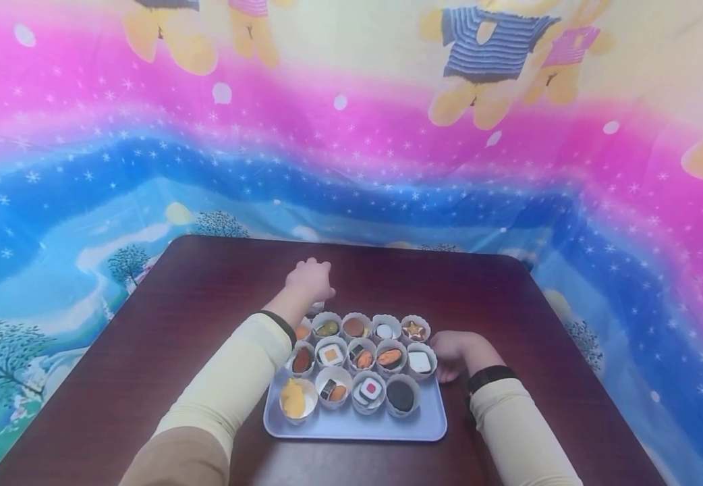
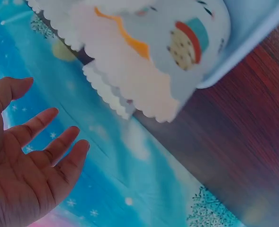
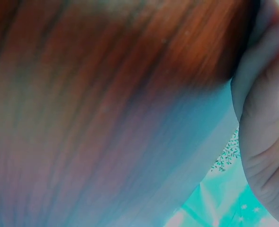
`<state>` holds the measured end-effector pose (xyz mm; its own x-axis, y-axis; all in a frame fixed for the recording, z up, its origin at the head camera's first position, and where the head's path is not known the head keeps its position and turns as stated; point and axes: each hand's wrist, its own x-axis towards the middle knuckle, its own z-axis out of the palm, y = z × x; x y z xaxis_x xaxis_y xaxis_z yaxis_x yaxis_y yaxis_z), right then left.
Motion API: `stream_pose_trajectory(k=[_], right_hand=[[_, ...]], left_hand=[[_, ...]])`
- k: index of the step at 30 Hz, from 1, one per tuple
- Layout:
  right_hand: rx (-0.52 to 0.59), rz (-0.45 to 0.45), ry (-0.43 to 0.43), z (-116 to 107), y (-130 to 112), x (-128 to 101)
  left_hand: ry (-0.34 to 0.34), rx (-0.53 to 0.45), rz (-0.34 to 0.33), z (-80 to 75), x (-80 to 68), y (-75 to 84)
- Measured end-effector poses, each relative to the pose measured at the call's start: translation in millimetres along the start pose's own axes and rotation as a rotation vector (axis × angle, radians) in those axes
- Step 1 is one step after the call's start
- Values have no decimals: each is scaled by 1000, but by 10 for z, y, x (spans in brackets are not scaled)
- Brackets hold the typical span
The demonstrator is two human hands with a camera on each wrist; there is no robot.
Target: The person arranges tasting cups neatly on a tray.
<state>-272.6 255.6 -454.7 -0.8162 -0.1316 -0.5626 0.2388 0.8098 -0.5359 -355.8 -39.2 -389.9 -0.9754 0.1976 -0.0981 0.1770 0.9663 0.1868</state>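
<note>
A bright cartoon-bear cloth (image 1: 351, 155) backs the dark wooden worktop (image 1: 145, 351). The blue tray (image 1: 351, 424) of paper cups (image 1: 344, 358) lies near its front edge, long axis left-right. Left hand (image 1: 310, 280), grip apart, hovers beyond it; right hand (image 1: 456, 352) touches its right edge, grip unclear.

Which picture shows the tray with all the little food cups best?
The head view. It shows the whole tray from above on the table, with every paper cup in its rows. The left wrist view catches only a blurred corner of the tray and some frilly cup edges. The right wrist view is too blurred to show it clearly.
</note>
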Motion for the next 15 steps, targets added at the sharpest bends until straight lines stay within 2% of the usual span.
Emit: stream_pose_trajectory(k=[15], right_hand=[[-13,4,-2,5,65,86]], left_hand=[[-91,-67,-29,125,5,-114]])
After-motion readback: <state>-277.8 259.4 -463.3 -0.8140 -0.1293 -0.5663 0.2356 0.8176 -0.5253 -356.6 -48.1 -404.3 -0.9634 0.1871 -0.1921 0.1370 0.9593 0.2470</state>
